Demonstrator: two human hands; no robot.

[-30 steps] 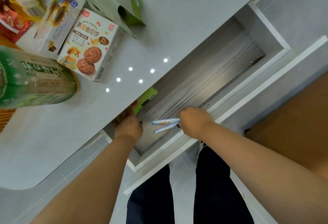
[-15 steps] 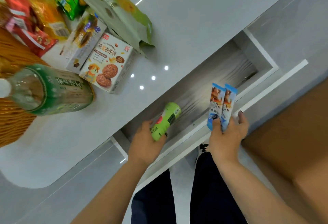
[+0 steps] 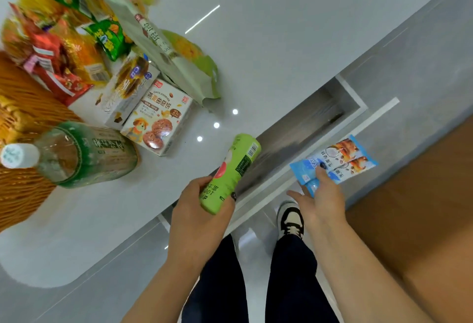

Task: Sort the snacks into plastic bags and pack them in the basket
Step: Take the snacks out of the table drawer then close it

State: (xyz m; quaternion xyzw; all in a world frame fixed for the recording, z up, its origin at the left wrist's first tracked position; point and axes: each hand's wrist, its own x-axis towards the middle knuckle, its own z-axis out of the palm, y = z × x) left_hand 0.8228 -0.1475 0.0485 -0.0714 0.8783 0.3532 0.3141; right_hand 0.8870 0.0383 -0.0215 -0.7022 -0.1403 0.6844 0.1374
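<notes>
Green tube: a light green cylindrical snack tube [image 3: 231,171] is sitting in the left hand [image 3: 198,220], tilted, its far end with the barcode reaching out over the tabletop edge and the open drawer.
Left grip: fingers and thumb are curling closed round the lower end of the tube.
Blue packets: two slim blue snack packets [image 3: 335,162] are lying side by side, fanning out to the right from the right hand [image 3: 322,204], above the drawer front.
Right grip: the thumb is pinching the packets' near ends against the fingers; the other fingers are spreading loosely open below.
Drawer: a grey drawer [image 3: 302,134] is standing pulled out from under the tabletop, its wood-grain floor showing between the two hands.
Tabletop: the glossy pale grey tabletop [image 3: 281,41] is carrying the rest of the snacks at its left side.
Cookie box: a white oat cookie box [image 3: 160,120] is lying flat, touching a second white box [image 3: 128,89] beside it.
Pouch: a pale green pouch [image 3: 169,56] is lying just behind the boxes.
Loose bags: red, yellow and green snack bags [image 3: 66,41] are piling up at the far left, blurred.
Bottle: a green-labelled bottle [image 3: 76,155] with a white cap is sitting close to the camera, by the basket.
Basket: a woven orange basket [image 3: 23,189] is showing at the left edge.
Person: dark trousers and one black-and-white shoe [image 3: 290,219] are showing below the hands.
</notes>
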